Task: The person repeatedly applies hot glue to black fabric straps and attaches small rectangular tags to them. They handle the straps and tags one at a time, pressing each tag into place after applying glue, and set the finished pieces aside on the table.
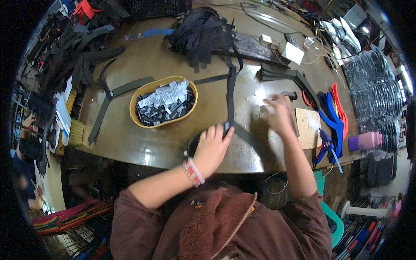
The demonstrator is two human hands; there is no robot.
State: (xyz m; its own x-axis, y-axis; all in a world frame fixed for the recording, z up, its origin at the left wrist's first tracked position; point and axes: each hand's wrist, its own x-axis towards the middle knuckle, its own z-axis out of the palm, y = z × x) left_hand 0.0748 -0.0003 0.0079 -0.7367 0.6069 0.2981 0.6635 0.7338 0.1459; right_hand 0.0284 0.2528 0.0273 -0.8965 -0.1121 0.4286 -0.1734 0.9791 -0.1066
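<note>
My left hand (212,145), with a beaded bracelet on the wrist, holds a black webbing strap (232,95) near the table's front edge. Thumb and fingers press on the strap beside a small dark tab; its other parts spread outward from there. Over the table to the right, my right hand (279,113) is smeared by motion, so its grip cannot be read. Close by it lie a dark metal-headed tool (289,95), partly hidden, and a tan board (308,128). Left of the strap, a yellow basket (132,113) holds many small black pieces and white labels (167,96).
A joined black strap (106,102) lies at left, a heap of black straps (197,37) at the back. To the right are blue straps (333,117), red straps (340,108), a blue glue gun (327,145), and a purple-pink bottle (365,141). Another person's hand (29,120) shows far left.
</note>
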